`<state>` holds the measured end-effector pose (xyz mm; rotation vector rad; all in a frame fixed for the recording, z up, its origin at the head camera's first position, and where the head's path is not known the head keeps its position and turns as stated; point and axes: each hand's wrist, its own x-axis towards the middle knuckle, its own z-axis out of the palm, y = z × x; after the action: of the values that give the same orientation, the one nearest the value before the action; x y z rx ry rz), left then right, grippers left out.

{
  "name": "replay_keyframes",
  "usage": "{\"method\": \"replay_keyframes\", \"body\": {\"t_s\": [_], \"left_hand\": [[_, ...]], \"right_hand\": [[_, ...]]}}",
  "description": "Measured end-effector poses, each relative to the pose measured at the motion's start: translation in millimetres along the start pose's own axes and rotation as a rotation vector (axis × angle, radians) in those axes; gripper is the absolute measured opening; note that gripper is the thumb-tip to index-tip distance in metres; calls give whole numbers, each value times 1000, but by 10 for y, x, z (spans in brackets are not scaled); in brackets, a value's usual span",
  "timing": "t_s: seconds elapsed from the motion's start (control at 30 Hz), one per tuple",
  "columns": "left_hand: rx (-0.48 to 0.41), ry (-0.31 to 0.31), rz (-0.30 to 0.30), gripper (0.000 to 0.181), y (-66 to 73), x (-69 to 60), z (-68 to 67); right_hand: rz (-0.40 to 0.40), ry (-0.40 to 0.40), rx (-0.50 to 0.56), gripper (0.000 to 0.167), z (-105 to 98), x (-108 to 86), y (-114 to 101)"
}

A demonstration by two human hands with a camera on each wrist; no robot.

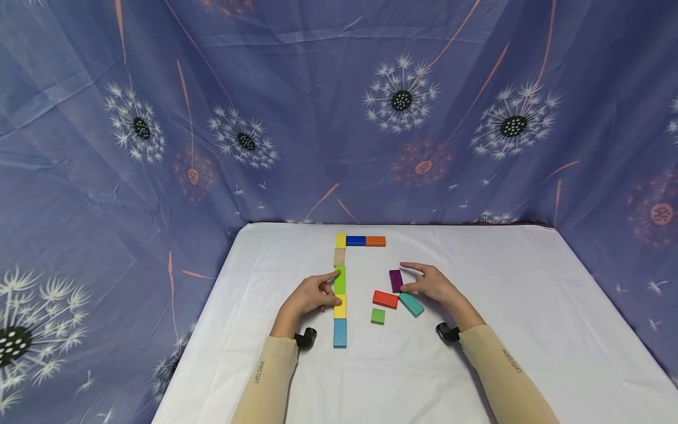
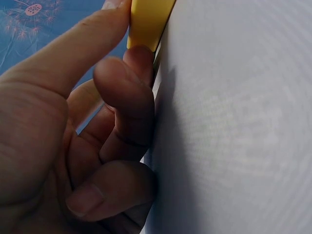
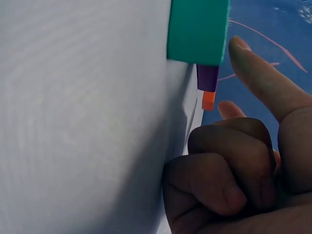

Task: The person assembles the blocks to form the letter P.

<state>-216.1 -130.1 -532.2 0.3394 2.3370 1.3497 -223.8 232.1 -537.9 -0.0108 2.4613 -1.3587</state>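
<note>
In the head view, a column of blocks runs yellow, wooden, light green (image 1: 340,280), yellow (image 1: 340,307), light blue (image 1: 340,333). My left hand (image 1: 309,294) has its index fingertip at the light green block and its thumb at the lower yellow one; its other fingers are curled. The left wrist view has the thumb of that hand (image 2: 107,122) against the yellow block (image 2: 148,22). My right hand (image 1: 434,285), index finger and thumb apart, is beside the purple block (image 1: 395,281), above the teal block (image 1: 411,304). Whether it touches either I cannot tell.
A blue block (image 1: 356,241) and an orange block (image 1: 375,241) extend rightward from the column's top yellow block (image 1: 341,240). A red block (image 1: 385,299) and a small green block (image 1: 378,317) lie between the hands. Patterned cloth (image 1: 328,118) hangs behind the white table (image 1: 477,253).
</note>
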Motion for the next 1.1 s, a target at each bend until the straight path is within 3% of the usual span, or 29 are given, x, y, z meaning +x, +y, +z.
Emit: {"method": "replay_keyframes", "body": {"t_s": [0.6, 1.1], "left_hand": [[2, 4, 10, 85, -34, 1, 12], [8, 4, 6, 85, -14, 3, -1]], "right_hand": [[75, -2, -81, 73, 57, -29, -57], [57, 10, -138, 67, 50, -3, -93]]}}
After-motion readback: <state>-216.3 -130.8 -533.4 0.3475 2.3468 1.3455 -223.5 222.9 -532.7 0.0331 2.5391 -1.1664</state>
